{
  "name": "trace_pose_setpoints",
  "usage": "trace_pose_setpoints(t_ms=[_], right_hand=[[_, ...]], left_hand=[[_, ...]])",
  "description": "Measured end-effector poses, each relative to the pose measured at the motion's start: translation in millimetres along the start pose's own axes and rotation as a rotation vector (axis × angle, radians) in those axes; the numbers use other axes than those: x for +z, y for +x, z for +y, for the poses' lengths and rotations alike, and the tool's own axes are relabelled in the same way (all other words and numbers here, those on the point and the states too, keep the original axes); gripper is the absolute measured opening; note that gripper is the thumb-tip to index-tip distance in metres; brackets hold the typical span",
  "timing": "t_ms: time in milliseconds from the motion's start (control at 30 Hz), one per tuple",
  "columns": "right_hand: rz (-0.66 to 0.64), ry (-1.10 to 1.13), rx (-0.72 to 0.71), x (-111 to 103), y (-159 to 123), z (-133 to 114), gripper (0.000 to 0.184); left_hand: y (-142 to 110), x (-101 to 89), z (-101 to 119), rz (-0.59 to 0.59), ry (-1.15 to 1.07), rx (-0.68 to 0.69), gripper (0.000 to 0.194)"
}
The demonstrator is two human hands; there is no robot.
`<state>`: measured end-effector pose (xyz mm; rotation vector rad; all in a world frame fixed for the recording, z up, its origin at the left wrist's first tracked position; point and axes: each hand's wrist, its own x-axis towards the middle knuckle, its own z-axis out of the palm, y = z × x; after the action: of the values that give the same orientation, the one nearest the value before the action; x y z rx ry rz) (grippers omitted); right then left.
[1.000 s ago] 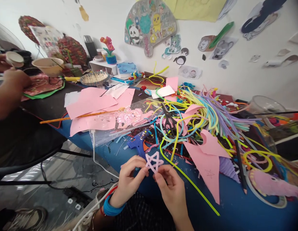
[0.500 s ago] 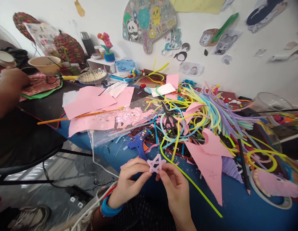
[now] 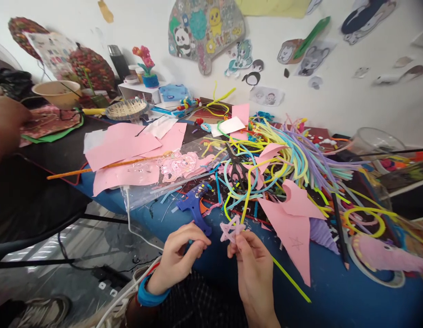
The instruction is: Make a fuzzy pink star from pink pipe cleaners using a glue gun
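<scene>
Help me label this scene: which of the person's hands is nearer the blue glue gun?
Left. The left hand is by the lower end of the blue glue gun; whether they touch is unclear. The right hand is farther right, holding the pale pink star.

Blue table (image 3: 334, 300), dark mat (image 3: 66, 157) with red edging over its left part. Back left: woven basket (image 3: 126, 109) and white box (image 3: 139, 92). Pink sheets (image 3: 126, 141) overlap left of centre; clear plastic sleeve (image 3: 143, 195) lies partly over them, toward the near edge. Blue glue gun (image 3: 193, 205) sits near the front, middle. Right half is heaped with yellow, pale blue and purple fuzzy stems (image 3: 296, 159). Front right: pink cutout (image 3: 288, 228) with drawn star, yellow-green stem (image 3: 291, 279) slanting beside it, dark pencil (image 3: 339, 232), pale ring (image 3: 379, 281) partly covered by pink stuffed piece (image 3: 372, 255). Small scraps are scattered near the glue gun.
</scene>
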<state>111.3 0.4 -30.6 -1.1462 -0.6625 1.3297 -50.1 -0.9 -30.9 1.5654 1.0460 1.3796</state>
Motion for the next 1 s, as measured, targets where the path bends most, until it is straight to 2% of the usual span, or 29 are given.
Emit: trace_pose_setpoints(t_ms=[100,200,367,500,633,767,1000], right_hand=[[0.016,0.038,0.04,2.0,0.2,-2.9,0.024],[0.033,0.081,0.082,3.8,-0.5,-6.7,0.028],[0.036,0.143,0.141,7.6,-4.9,-14.1,0.032],[0.036,0.14,0.141,8.3,-10.9,-17.1,0.032],[0.03,0.08,0.033,4.3,-15.3,-14.6,0.028],[0.019,-0.014,-0.098,-1.6,-18.5,-11.2,0.023],[0.046,-0.145,-0.3,-4.3,-24.2,-12.6,0.014]], left_hand=[[-1.4,5.2,0.5,0.095,-0.054,-0.087,0.04],[1.9,10.3,4.7,0.141,-0.046,-0.176,0.047],[9.3,16.6,16.3,0.104,-0.089,-0.307,0.028],[9.8,22.5,20.8,0.078,-0.185,-0.366,0.028],[7.1,28.6,23.7,-0.001,-0.166,-0.443,0.029],[5.6,35.0,30.2,-0.016,-0.157,-0.469,0.028],[6.0,43.4,38.5,-0.01,-0.027,-0.338,0.024]])
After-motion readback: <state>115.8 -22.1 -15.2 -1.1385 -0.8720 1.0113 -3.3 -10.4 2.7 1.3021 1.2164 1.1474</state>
